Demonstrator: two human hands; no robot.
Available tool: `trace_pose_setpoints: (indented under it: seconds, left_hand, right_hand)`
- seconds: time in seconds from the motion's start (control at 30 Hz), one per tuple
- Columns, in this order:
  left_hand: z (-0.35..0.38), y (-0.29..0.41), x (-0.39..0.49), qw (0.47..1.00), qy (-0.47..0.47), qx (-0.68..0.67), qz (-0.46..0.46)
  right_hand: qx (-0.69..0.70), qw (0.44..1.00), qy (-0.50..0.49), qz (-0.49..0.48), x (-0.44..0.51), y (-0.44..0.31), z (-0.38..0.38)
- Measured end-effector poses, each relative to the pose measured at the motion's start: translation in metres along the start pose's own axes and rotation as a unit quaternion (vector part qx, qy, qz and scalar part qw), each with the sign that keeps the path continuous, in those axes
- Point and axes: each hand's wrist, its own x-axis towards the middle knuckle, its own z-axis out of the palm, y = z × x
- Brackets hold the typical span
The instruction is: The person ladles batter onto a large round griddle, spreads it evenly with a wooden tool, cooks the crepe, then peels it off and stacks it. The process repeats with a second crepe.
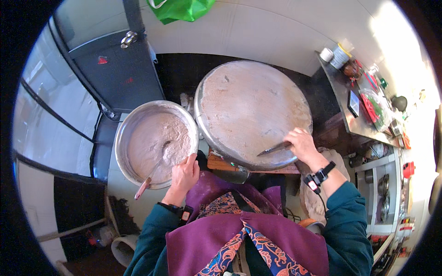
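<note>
A large round griddle (255, 110) lies before me, coated almost to its rim with a thin layer of pale batter. My right hand (301, 143) grips a flat, dark-edged scraper (274, 149), whose blade rests at the batter's near right edge. To the left stands a deep metal basin (121, 151) of thick pinkish-grey batter (148, 138). A ladle (143, 188) leans in it, its bowl partly in the batter and its handle over the near rim. My left hand (186, 172) holds the basin's near right rim, fingers curled over it.
On the right, a metal counter (331, 79) bears a phone (353, 102), a plastic bag of red and green food (374, 108) and containers. Below it is a shelf unit (376, 186) with pans. A dark door (117, 72) stands behind the basin; a wooden board (221, 163) shows under the griddle.
</note>
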Motion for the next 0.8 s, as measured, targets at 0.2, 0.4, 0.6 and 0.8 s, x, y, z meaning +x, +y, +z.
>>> trace_pose_setpoints:
  seconds: [0.2, 0.4, 0.6, 0.8]
  left_hand:
    - [0.008, -0.015, 0.003, 0.999, 0.01, -0.012, -0.037]
    - [0.012, -0.031, 0.012, 0.997, -0.006, -0.015, -0.072]
    - [0.018, -0.045, 0.022, 0.992, -0.038, -0.015, -0.117]
    - [0.023, -0.06, 0.034, 0.994, -0.011, -0.017, -0.106]
  right_hand:
    - [0.06, 0.994, 0.074, -0.044, 0.124, -0.075, 0.019]
    - [0.081, 0.99, 0.11, 0.038, 0.227, -0.107, 0.008]
    - [0.094, 0.978, 0.146, 0.115, 0.315, -0.087, 0.016]
    - [0.082, 0.963, 0.116, 0.228, 0.372, -0.039, 0.018]
